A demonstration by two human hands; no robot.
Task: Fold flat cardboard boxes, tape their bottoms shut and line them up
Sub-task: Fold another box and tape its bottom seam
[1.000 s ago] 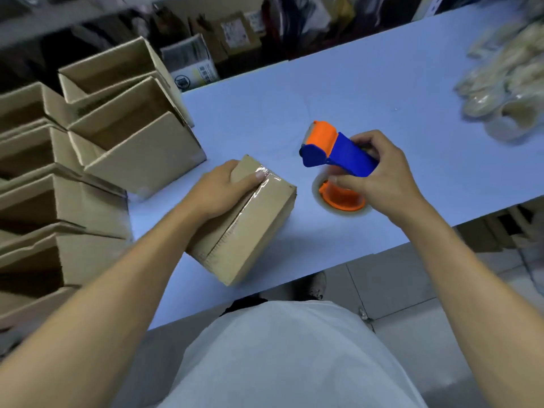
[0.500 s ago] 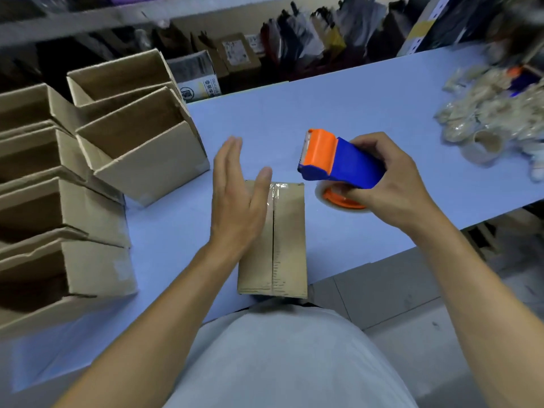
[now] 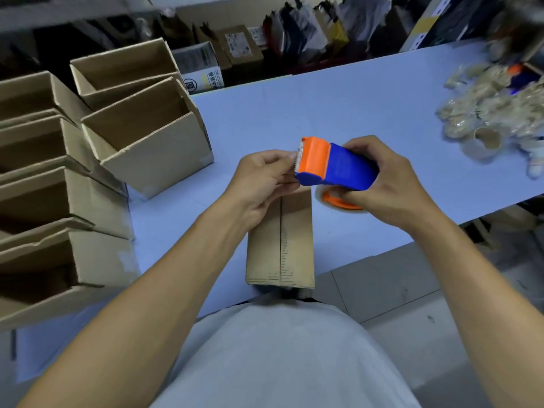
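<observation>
Head view

- Cardboard box [image 3: 281, 240]: one, lying bottom up on the counter [image 3: 353, 113] at its near edge, right in front of the person's torso. Centre seam runs away from the viewer; the near stretch of it looks bare, and whether tape already covers the far end cannot be made out under the hands.
- Tape dispenser [image 3: 335, 166]: blue body, orange cutter head, clear tape roll on an orange hub beneath. Held above the far end of the box, cutter head pointing left.
- Right hand [image 3: 382, 184]: its grip is curled round the dispenser's blue body, thumb on top.
- Left hand [image 3: 262, 178]: fingertips closed in a pinch at the serrated cutter edge, probably on the loose tape end, though the tape itself is too faint to confirm.
- Change: half a second ago the left hand was flat and open over the box; a second ago it gripped the box while the box lay askew. The box now sits squared to the body and the left hand has gone to the dispenser.
- Reading for the task: the box is positioned, and a fresh strip is being drawn for the bottom seam; taping is about to start, not finished.
- Finished boxes [image 3: 147, 136]: several, open-topped, lined up in rows on the left of the counter, well apart from the hands.
- Empty tape cores and wrapping [image 3: 485, 113]: heap at the far right of the counter.
</observation>
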